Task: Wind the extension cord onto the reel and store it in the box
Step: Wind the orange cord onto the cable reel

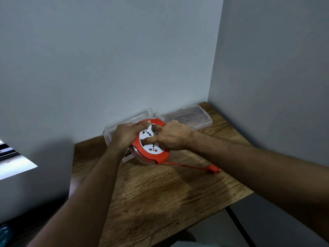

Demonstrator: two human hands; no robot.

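Note:
The orange and white cord reel (151,152) is tilted up above the wooden table (160,193), in front of the clear plastic box (124,120). My left hand (126,134) grips its orange rim on the left and top. My right hand (170,136) lies on the white socket face, with the fingers curled into its centre. A short length of orange cord (185,165) trails from the reel's lower edge across the table to the orange plug (212,169), which lies flat on the wood.
The box's clear lid (188,116) lies flat by the back wall to the right of the box. Walls close the table at the back and the right. The table's front edge drops off to the floor.

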